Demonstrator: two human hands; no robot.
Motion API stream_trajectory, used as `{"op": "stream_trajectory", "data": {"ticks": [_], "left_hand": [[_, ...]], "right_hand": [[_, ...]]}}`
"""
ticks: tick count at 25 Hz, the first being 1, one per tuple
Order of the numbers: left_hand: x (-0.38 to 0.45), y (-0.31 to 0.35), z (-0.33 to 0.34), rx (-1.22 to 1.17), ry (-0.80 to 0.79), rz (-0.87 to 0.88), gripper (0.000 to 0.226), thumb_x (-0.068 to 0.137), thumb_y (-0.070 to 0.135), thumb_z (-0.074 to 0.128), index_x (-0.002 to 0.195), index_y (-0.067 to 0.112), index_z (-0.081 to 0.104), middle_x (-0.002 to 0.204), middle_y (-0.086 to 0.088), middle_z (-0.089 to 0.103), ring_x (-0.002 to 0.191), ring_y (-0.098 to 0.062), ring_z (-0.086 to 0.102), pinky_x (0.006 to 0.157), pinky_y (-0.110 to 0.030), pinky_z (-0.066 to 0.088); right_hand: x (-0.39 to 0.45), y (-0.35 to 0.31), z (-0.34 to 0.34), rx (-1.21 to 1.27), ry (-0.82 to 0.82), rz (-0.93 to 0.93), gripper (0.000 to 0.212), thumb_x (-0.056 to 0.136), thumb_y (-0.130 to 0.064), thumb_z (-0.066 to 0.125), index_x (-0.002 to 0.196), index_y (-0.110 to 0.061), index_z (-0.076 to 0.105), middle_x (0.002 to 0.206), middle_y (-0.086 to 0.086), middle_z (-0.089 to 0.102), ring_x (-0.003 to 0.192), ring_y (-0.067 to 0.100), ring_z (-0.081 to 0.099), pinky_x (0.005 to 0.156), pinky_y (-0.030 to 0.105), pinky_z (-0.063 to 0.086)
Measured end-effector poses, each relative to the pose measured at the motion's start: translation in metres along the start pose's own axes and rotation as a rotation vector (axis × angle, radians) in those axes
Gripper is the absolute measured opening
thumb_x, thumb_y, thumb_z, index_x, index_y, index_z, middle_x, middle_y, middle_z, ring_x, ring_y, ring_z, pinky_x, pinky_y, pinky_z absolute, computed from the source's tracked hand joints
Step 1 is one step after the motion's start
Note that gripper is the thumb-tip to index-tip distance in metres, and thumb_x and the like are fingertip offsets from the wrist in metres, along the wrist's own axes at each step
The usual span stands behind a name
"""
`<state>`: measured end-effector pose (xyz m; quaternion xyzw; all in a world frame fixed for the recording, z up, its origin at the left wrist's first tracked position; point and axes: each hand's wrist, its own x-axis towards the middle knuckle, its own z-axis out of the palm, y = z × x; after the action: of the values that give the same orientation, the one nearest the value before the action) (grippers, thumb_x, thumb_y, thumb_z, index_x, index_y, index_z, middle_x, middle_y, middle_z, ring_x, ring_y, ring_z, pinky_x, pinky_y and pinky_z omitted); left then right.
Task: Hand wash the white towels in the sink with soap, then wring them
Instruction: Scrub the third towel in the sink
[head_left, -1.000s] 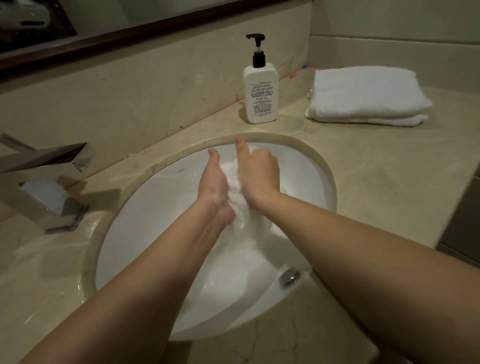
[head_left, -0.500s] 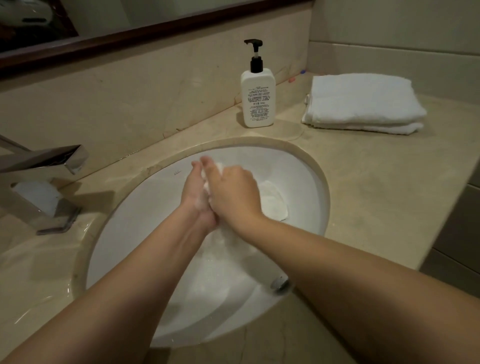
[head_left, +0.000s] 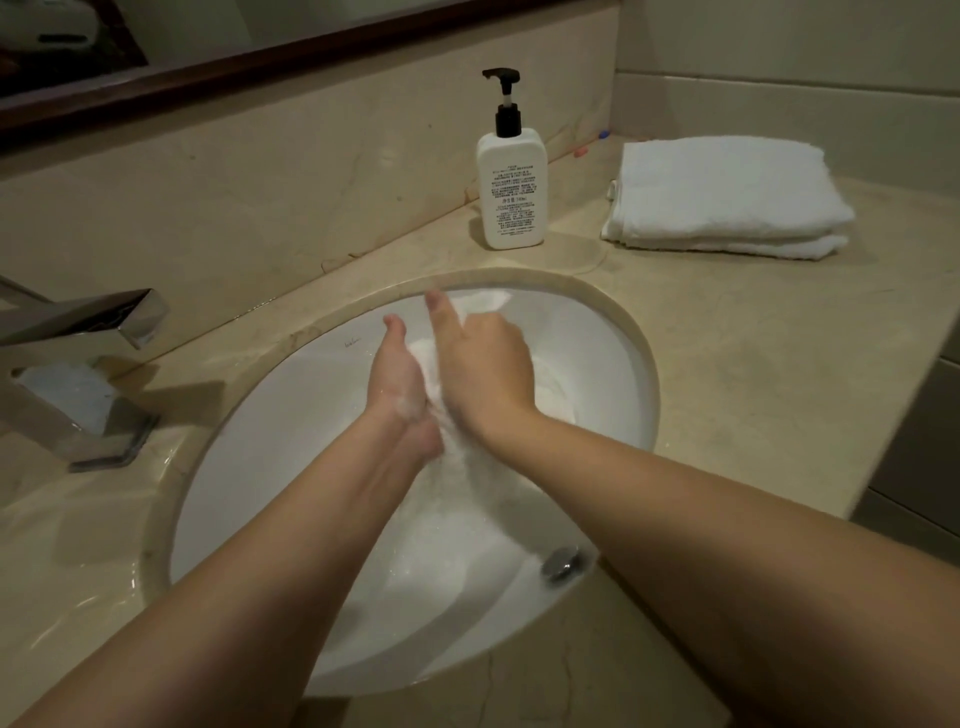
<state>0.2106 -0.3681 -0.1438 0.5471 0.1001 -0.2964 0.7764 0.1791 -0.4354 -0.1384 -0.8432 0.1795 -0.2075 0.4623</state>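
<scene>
1. Marble counter (head_left: 753, 374) frames the sink (head_left: 613, 364) mid-frame.
2. Left hand (head_left: 397, 384) and right hand (head_left: 485, 369) press the soapy towel (head_left: 467, 467) between them.
3. Upper right, folded towels (head_left: 727, 197) beside soap bottle (head_left: 511, 187): vigorous rubbing could splash suds onto them.

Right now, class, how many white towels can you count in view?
3: one soapy white towel between the hands in the sink, and two folded white towels stacked on the counter; more may lie hidden.
</scene>
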Motion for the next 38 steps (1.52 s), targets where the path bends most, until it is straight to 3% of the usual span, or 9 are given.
{"op": "stream_trajectory", "data": {"ticks": [3, 6, 10, 14, 25, 28, 33, 36, 38], "left_hand": [[0.003, -0.003, -0.005, 0.010, 0.003, 0.048, 0.062, 0.101, 0.069, 0.025, 0.084, 0.015, 0.052, 0.049, -0.001, 0.064, 0.050, -0.014, 0.065, 0.073, -0.033, 0.046], [-0.002, 0.001, 0.001, 0.028, -0.049, 0.000, 0.079, 0.095, 0.077, 0.033, 0.109, 0.009, 0.071, 0.098, -0.016, 0.077, 0.094, -0.030, 0.075, 0.102, -0.041, 0.050], [0.002, -0.002, -0.006, 0.039, 0.028, 0.068, 0.066, 0.100, 0.071, 0.025, 0.108, 0.015, 0.059, 0.059, -0.009, 0.067, 0.056, -0.016, 0.066, 0.064, -0.026, 0.051], [-0.006, 0.003, -0.001, 0.065, 0.013, -0.022, 0.084, 0.094, 0.077, 0.037, 0.118, 0.002, 0.067, 0.102, -0.021, 0.075, 0.095, -0.033, 0.073, 0.082, -0.039, 0.055], [0.018, -0.003, -0.017, 0.062, 0.011, 0.066, 0.063, 0.100, 0.071, 0.023, 0.098, 0.018, 0.056, 0.057, 0.000, 0.068, 0.052, -0.014, 0.067, 0.046, -0.022, 0.054], [0.011, 0.002, -0.010, 0.095, 0.022, 0.006, 0.081, 0.097, 0.074, 0.033, 0.132, 0.005, 0.056, 0.090, -0.012, 0.075, 0.078, -0.025, 0.074, 0.064, -0.030, 0.058], [0.015, -0.006, -0.002, -0.121, -0.003, 0.102, 0.072, 0.102, 0.062, 0.037, 0.060, 0.012, 0.066, 0.053, -0.002, 0.058, 0.051, -0.011, 0.062, 0.062, -0.022, 0.052], [0.000, 0.004, -0.001, 0.037, 0.011, -0.013, 0.082, 0.090, 0.079, 0.044, 0.118, 0.005, 0.066, 0.098, -0.015, 0.077, 0.090, -0.028, 0.075, 0.086, -0.039, 0.056], [0.001, 0.004, -0.007, 0.079, 0.045, -0.018, 0.078, 0.090, 0.081, 0.039, 0.110, 0.009, 0.061, 0.082, -0.012, 0.077, 0.078, -0.024, 0.076, 0.074, -0.033, 0.059]], "right_hand": [[-0.015, -0.005, 0.001, -0.046, -0.059, -0.073, 0.069, 0.101, -0.061, 0.033, 0.067, -0.008, 0.062, 0.069, 0.010, 0.064, 0.071, 0.028, 0.061, 0.065, 0.036, 0.043], [0.006, 0.002, -0.006, 0.056, 0.070, 0.080, 0.068, 0.102, -0.059, 0.036, 0.059, -0.010, 0.052, 0.063, 0.006, 0.058, 0.066, 0.026, 0.058, 0.062, 0.035, 0.039], [-0.020, -0.006, 0.003, -0.088, -0.101, -0.100, 0.073, 0.101, -0.063, 0.033, 0.083, -0.003, 0.071, 0.081, 0.014, 0.067, 0.074, 0.028, 0.056, 0.070, 0.035, 0.042], [0.003, 0.002, -0.008, 0.014, 0.049, 0.061, 0.066, 0.103, -0.059, 0.034, 0.063, -0.010, 0.055, 0.073, 0.011, 0.061, 0.074, 0.030, 0.058, 0.066, 0.035, 0.038], [-0.024, -0.009, -0.001, -0.138, -0.128, -0.145, 0.069, 0.103, -0.059, 0.031, 0.089, -0.006, 0.072, 0.090, 0.014, 0.067, 0.079, 0.026, 0.053, 0.070, 0.033, 0.034], [-0.003, -0.004, -0.010, -0.059, -0.022, 0.005, 0.065, 0.103, -0.059, 0.032, 0.071, -0.011, 0.062, 0.078, 0.011, 0.064, 0.083, 0.032, 0.063, 0.066, 0.034, 0.035], [-0.014, -0.004, 0.000, -0.148, -0.060, -0.156, 0.067, 0.102, -0.061, 0.032, 0.079, -0.009, 0.067, 0.078, 0.010, 0.060, 0.078, 0.026, 0.056, 0.068, 0.033, 0.034], [-0.001, 0.000, -0.011, -0.054, 0.038, 0.019, 0.067, 0.103, -0.060, 0.031, 0.061, -0.011, 0.049, 0.066, 0.004, 0.054, 0.075, 0.029, 0.060, 0.064, 0.033, 0.033], [-0.007, 0.000, -0.007, -0.056, -0.002, -0.047, 0.069, 0.102, -0.061, 0.032, 0.060, -0.011, 0.055, 0.064, 0.004, 0.057, 0.067, 0.025, 0.058, 0.062, 0.033, 0.035]]}}
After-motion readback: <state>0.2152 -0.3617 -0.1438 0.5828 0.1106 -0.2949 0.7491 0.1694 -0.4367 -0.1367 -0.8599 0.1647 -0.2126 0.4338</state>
